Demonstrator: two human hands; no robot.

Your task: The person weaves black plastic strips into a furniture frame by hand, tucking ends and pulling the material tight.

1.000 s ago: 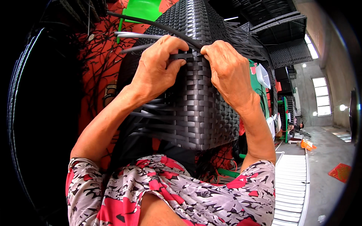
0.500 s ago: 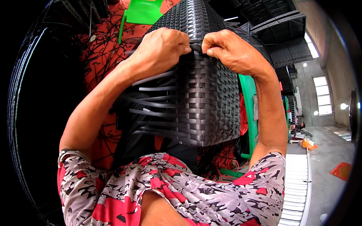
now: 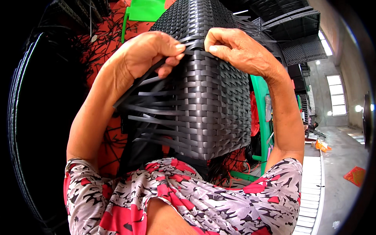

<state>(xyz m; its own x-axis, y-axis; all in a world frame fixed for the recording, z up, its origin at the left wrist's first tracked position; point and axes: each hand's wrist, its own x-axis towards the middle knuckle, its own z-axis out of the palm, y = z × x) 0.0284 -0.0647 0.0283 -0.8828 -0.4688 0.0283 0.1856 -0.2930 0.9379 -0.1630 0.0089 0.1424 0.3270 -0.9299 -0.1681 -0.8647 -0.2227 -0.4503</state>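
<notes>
A large piece of black woven plastic strips [image 3: 201, 105], box-shaped with a corner edge toward me, stands in front of my body. My left hand [image 3: 147, 55] pinches a flat black strip [image 3: 133, 90] between thumb and fingers at the corner's upper part. That strip's loose tail hangs down to the left beneath my palm. On the other side of the corner, my right hand [image 3: 243, 53] is closed, thumb against curled index finger, on the strip at the weave. Several unwoven strip ends [image 3: 152, 121] stick out to the left below my left hand.
A green plastic chair [image 3: 147, 9] stands at the far left on a red floor [image 3: 111, 29] strewn with black strip scraps. Close on the right is a green frame [image 3: 260, 98] with a red bag [image 3: 255, 117] beside it. More dark woven pieces [image 3: 303, 51] are stacked at the far right.
My left hand has shifted left and opened out somewhat from its tight curl, and the strip's tail now shows under it. My right hand has moved slightly left. The woven piece has tilted a little.
</notes>
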